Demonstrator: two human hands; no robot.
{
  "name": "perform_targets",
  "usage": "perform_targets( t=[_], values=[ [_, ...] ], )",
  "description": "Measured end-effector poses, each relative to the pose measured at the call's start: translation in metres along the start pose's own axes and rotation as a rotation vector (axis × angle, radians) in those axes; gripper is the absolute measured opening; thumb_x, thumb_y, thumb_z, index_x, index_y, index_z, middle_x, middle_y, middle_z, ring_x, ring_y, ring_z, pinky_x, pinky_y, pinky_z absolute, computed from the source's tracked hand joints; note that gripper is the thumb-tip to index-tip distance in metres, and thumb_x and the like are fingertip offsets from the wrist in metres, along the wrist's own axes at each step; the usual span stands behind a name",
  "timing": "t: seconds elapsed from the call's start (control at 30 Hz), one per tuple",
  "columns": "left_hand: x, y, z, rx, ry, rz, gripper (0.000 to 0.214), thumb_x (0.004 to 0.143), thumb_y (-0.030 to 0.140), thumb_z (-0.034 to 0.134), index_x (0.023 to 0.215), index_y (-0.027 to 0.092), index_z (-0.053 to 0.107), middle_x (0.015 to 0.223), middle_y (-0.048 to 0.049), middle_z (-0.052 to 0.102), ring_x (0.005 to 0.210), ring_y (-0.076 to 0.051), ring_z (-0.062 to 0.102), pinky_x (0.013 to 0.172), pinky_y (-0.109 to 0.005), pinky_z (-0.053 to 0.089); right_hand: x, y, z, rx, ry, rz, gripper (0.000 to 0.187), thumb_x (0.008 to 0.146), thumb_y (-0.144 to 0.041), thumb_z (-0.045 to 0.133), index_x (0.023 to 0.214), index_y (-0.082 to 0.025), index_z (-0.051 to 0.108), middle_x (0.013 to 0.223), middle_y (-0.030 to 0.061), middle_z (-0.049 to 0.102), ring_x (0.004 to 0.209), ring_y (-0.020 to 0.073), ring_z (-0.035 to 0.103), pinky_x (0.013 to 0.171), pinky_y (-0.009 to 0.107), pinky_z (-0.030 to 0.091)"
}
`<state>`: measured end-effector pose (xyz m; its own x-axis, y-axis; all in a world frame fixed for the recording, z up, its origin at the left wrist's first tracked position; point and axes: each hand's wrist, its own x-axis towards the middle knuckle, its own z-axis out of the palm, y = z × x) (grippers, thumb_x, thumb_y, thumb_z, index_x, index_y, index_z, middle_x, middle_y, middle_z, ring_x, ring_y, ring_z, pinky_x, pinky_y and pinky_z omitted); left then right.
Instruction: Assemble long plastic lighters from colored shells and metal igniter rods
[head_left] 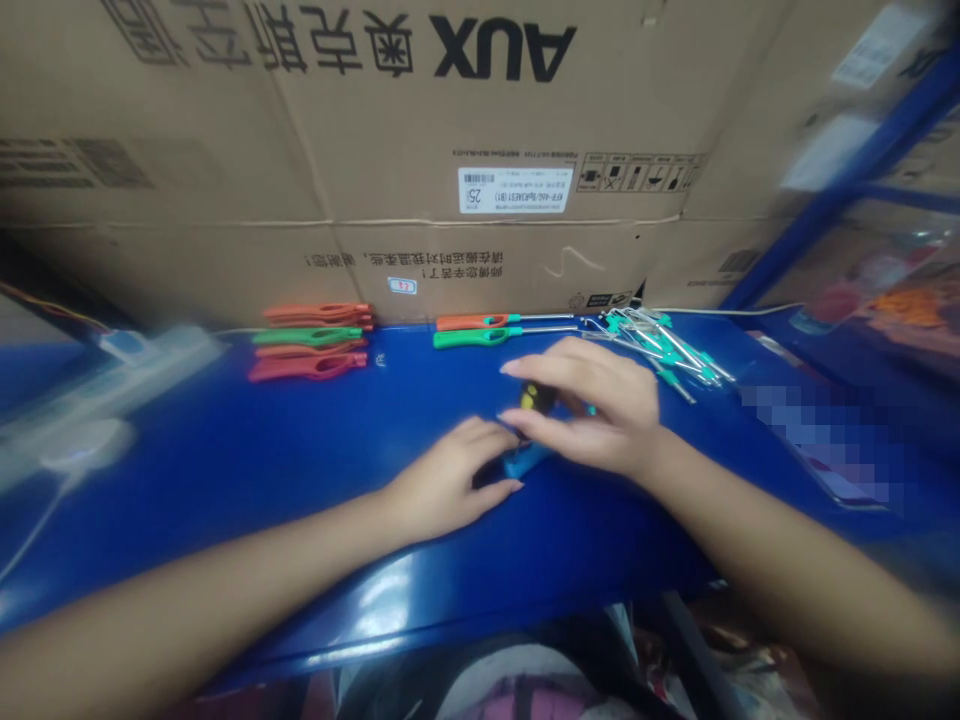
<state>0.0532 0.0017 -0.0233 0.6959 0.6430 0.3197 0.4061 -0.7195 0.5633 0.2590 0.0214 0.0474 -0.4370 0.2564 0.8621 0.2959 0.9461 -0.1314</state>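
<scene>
Fingers of the right hand grip a black-and-yellow tool, thumb and forefinger closed on it above a blue counter. Through the head camera I see the left hand to the left of that tool, its fingers curled on a light-blue piece. This piece sits at the near side of the tool, and much of it is hidden from me. Beyond the tool and a little left lie an orange grip and a green grip, side by side, each tipped with a metal rod. Farther left of the tool I find a stack of orange, green and red grips. Right of the tool and beyond it, metal rods with teal fittings lie jumbled. Behind everything, past the tool, stands a cardboard box with upside-down lettering.
</scene>
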Motion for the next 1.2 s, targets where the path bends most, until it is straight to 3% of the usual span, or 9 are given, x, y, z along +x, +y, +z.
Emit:
perform_targets(
  t=[0.1, 0.2, 0.4, 0.57, 0.73, 0.83, 0.97, 1.1, 1.2],
  values=[
    [0.0003, 0.0009, -0.0006, -0.009, 0.002, -0.012, 0.036, 0.094, 0.032, 0.068, 0.127, 0.019, 0.062, 0.122, -0.0098, 0.067, 0.112, -0.026, 0.060, 0.101, -0.043, 0.050, 0.0000, 0.0014, -0.0021, -0.089, 0.023, -0.078, 0.022, 0.095, -0.026, 0.063, 0.113, -0.016, 0.071, 0.088, 0.0073, 0.072, 0.080, 0.0177, 0.068, 0.072, 0.028, 0.057],
    [0.0007, 0.0020, -0.0017, -0.003, -0.010, -0.028, 0.037, 0.093, 0.030, 0.068, 0.129, 0.020, 0.062, 0.118, -0.0092, 0.067, 0.111, -0.026, 0.060, 0.100, -0.043, 0.050, 0.0030, -0.0002, -0.0017, 0.102, -0.078, 0.059, 0.032, 0.101, -0.018, 0.042, 0.122, -0.015, 0.066, 0.108, 0.0121, 0.072, 0.100, 0.0197, 0.069, 0.086, 0.033, 0.057],
    [-0.0002, 0.0015, -0.0012, -0.021, 0.006, -0.005, 0.037, 0.094, 0.032, 0.066, 0.129, 0.020, 0.061, 0.125, -0.0101, 0.066, 0.117, -0.027, 0.059, 0.105, -0.046, 0.048, 0.0008, 0.0058, -0.0007, 0.006, 0.013, 0.005, 0.020, 0.091, -0.026, 0.068, 0.109, -0.017, 0.071, 0.081, 0.0046, 0.070, 0.073, 0.0163, 0.065, 0.069, 0.028, 0.055],
    [0.0004, 0.0034, -0.0024, -0.012, -0.009, -0.017, 0.039, 0.095, 0.030, 0.066, 0.132, 0.022, 0.060, 0.119, -0.0094, 0.067, 0.112, -0.026, 0.060, 0.101, -0.044, 0.050, 0.0026, 0.0035, -0.0008, 0.208, -0.126, 0.126, 0.036, 0.103, -0.019, 0.039, 0.127, -0.018, 0.064, 0.111, 0.0099, 0.072, 0.098, 0.0183, 0.069, 0.084, 0.033, 0.058],
    [-0.0006, 0.0015, -0.0010, -0.011, 0.002, 0.005, 0.036, 0.095, 0.031, 0.066, 0.128, 0.019, 0.060, 0.126, -0.0100, 0.065, 0.118, -0.026, 0.058, 0.107, -0.044, 0.047, 0.0001, 0.0055, 0.0013, 0.061, 0.008, 0.033, 0.018, 0.093, -0.026, 0.067, 0.107, -0.016, 0.071, 0.078, 0.0036, 0.068, 0.067, 0.0141, 0.062, 0.064, 0.027, 0.054],
    [-0.0005, 0.0021, -0.0014, -0.005, -0.001, -0.004, 0.036, 0.095, 0.032, 0.066, 0.128, 0.019, 0.060, 0.124, -0.0100, 0.066, 0.116, -0.026, 0.059, 0.105, -0.044, 0.048, -0.0007, 0.0057, -0.0011, -0.028, -0.002, -0.048, 0.022, 0.097, -0.025, 0.058, 0.113, -0.015, 0.069, 0.091, 0.0088, 0.072, 0.082, 0.0180, 0.067, 0.072, 0.030, 0.056],
    [0.0004, 0.0040, -0.0028, -0.001, -0.021, -0.021, 0.038, 0.095, 0.031, 0.065, 0.131, 0.021, 0.060, 0.119, -0.0095, 0.067, 0.112, -0.025, 0.060, 0.101, -0.044, 0.050, 0.0039, 0.0004, -0.0023, 0.238, -0.179, 0.168, 0.037, 0.104, -0.019, 0.037, 0.133, -0.016, 0.059, 0.109, 0.0106, 0.071, 0.095, 0.0168, 0.068, 0.082, 0.032, 0.057],
    [-0.0001, 0.0020, -0.0015, -0.004, 0.001, 0.001, 0.037, 0.095, 0.032, 0.065, 0.129, 0.019, 0.060, 0.128, -0.0109, 0.065, 0.119, -0.027, 0.058, 0.107, -0.047, 0.047, 0.0052, 0.0004, -0.0021, 0.145, -0.094, 0.094, 0.022, 0.096, -0.027, 0.063, 0.114, -0.017, 0.069, 0.089, 0.0062, 0.072, 0.075, 0.0149, 0.065, 0.069, 0.028, 0.057],
    [-0.0005, 0.0007, -0.0007, -0.004, 0.002, 0.003, 0.037, 0.095, 0.033, 0.065, 0.129, 0.019, 0.061, 0.129, -0.0115, 0.065, 0.119, -0.028, 0.058, 0.107, -0.047, 0.047, 0.0052, 0.0001, -0.0036, 0.010, -0.052, 0.004, 0.023, 0.094, -0.027, 0.065, 0.114, -0.016, 0.071, 0.091, 0.0077, 0.073, 0.083, 0.0178, 0.069, 0.075, 0.030, 0.058]
  ],
)
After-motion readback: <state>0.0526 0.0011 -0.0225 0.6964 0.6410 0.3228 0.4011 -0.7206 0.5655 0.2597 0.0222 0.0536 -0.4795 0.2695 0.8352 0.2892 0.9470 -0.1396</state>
